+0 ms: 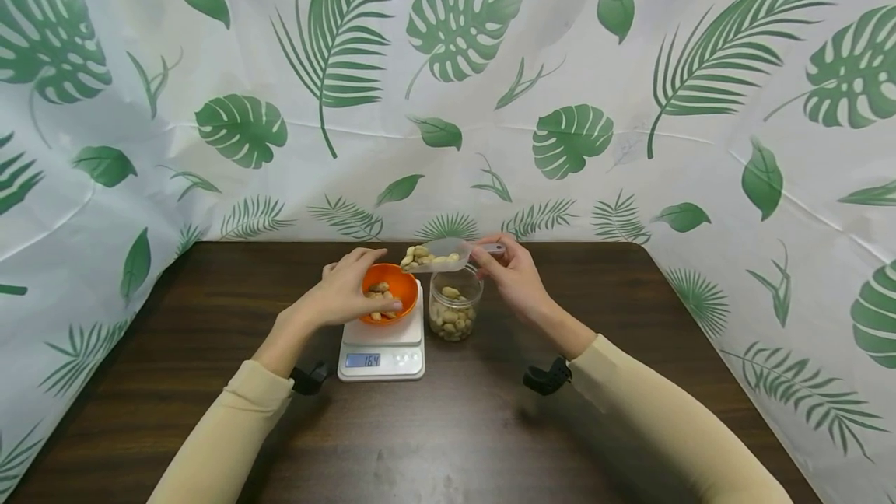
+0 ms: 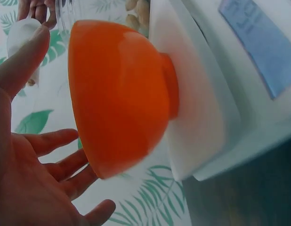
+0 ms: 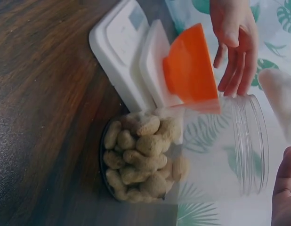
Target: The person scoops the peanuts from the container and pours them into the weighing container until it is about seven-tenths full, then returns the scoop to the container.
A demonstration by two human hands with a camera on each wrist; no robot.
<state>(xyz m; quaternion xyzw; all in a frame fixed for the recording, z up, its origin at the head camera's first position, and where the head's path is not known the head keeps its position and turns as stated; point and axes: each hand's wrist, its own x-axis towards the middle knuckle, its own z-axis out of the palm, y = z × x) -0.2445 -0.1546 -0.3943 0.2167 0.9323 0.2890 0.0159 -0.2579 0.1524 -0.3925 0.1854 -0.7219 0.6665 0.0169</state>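
My right hand (image 1: 516, 278) grips the handle of a clear scoop (image 1: 458, 246) that carries several peanuts (image 1: 420, 256). The scoop's front edge reaches toward the orange bowl (image 1: 408, 286), which holds several peanuts of its own. My left hand (image 1: 339, 290) stands beside this bowl, fingers spread along its far side and thumb stretched across its near side in the head view. In the left wrist view, the fingertips lie close to the bowl's rim (image 2: 76, 94). Below the scoop stands an open clear jar (image 3: 251, 146), its lower part filled with unshelled peanuts (image 3: 145, 155).
The bowl sits on a white kitchen scale (image 1: 395, 364) with a lit display (image 1: 363, 360) at its front. The jar is just right of the scale on the dark wooden table (image 1: 455, 434). A leaf-patterned sheet (image 1: 490, 169) hangs behind the table.
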